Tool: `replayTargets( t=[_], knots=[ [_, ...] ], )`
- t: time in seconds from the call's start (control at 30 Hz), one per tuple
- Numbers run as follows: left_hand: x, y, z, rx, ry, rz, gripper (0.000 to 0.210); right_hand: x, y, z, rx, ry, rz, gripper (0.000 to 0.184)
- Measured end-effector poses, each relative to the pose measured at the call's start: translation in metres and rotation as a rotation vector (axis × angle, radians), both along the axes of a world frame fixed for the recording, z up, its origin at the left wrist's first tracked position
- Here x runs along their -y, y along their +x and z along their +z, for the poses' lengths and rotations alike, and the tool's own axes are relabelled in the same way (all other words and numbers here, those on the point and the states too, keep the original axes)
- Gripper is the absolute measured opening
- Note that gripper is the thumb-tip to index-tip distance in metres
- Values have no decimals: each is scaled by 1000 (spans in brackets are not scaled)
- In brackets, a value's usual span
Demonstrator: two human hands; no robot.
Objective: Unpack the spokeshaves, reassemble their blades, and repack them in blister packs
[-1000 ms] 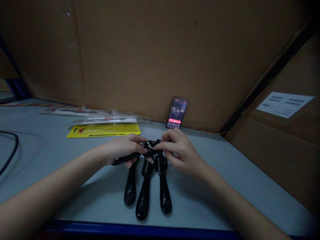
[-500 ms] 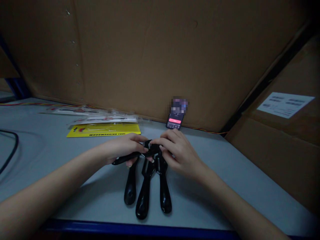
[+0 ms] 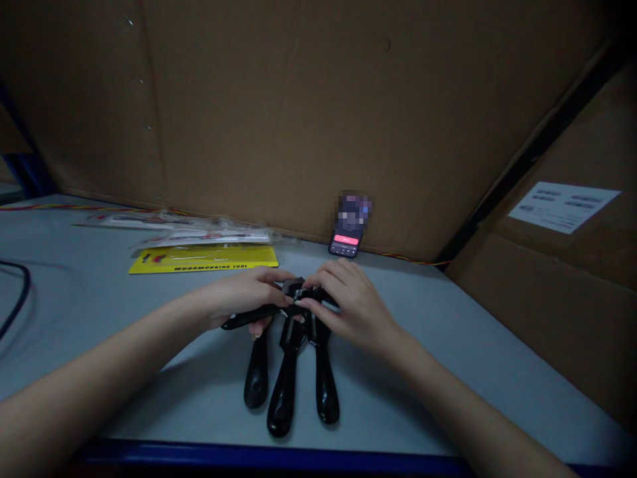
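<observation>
A black spokeshave [image 3: 249,318] lies crosswise between my two hands, above the table. My left hand [image 3: 246,292] is closed round its left side, with the thumb near the middle. My right hand [image 3: 351,299] has its fingers curled over the right side, and its thumb and fingertips touch the small metal screws at the centre. The blade area is largely covered by fingers. Under the hands, several black handles point toward me: a left one [image 3: 256,378], a middle one [image 3: 282,398] and a right one [image 3: 327,392]. They look like more spokeshaves, their far ends hidden.
Clear-wrapped packs [image 3: 209,234] and a yellow card [image 3: 204,260] reading "WOODWORKING TOOL" lie at the back left. A phone [image 3: 344,245] leans on the cardboard wall [image 3: 249,119]. A black cable [image 3: 22,292] curves at the left, and a labelled box [image 3: 562,265] stands right.
My right thumb has shifted in toward the spokeshave's centre, and the fingers have moved along its right side. The left hand keeps its hold. The view has shifted slightly.
</observation>
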State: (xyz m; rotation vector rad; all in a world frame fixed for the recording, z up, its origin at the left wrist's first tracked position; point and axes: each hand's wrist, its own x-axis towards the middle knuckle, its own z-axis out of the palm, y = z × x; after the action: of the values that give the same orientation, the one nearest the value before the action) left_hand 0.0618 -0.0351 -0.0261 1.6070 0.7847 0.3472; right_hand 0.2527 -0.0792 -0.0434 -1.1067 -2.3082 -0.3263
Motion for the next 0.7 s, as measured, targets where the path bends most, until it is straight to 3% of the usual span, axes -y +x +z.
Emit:
replayTargets(
  t=[0.1,0.23,0.3,0.43,0.7],
  knots=[
    [-1,0,0,2,2,-9,34,0,3,3,-24,-14,28,13],
    [-1,-1,2,-14,-2,18,29,-2,13,6,-66,-117,94,57],
    [0,-2,2,-8,-3,13,27,-4,17,5,-42,-150,106,66],
    [0,-2,4,-1,1,-26,27,-6,18,0,10,-183,151,50],
    [2,-4,8,-9,-4,-116,27,1,13,6,-130,-277,161,46]
  ],
)
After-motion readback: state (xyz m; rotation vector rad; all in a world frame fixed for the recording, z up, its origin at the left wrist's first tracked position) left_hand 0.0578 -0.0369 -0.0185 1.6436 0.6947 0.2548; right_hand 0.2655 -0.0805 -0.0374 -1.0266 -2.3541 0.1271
